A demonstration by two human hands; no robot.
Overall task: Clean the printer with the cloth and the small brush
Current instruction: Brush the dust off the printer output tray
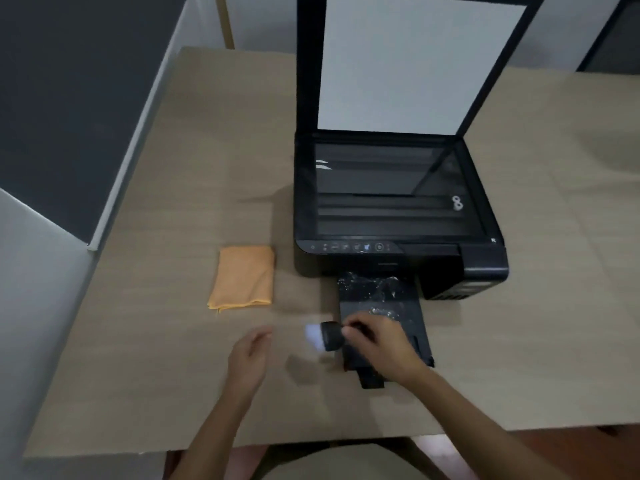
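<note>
A black printer [398, 209] stands on the table with its scanner lid raised, showing the white underside and the glass. Its output tray [377, 296] is pulled out toward me and is speckled with white dust. My right hand [381, 348] is over the tray's front part and grips a small brush [327, 336] with a black body and white bristles pointing left. My left hand [249, 358] hovers over the table to the left of the brush, fingers apart, holding nothing. A folded orange cloth [244, 277] lies flat left of the printer.
The light wooden table [173, 375] has its front edge close to me and its left edge beside a dark panel with a white rim [69, 116]. A pale wall rises behind the printer.
</note>
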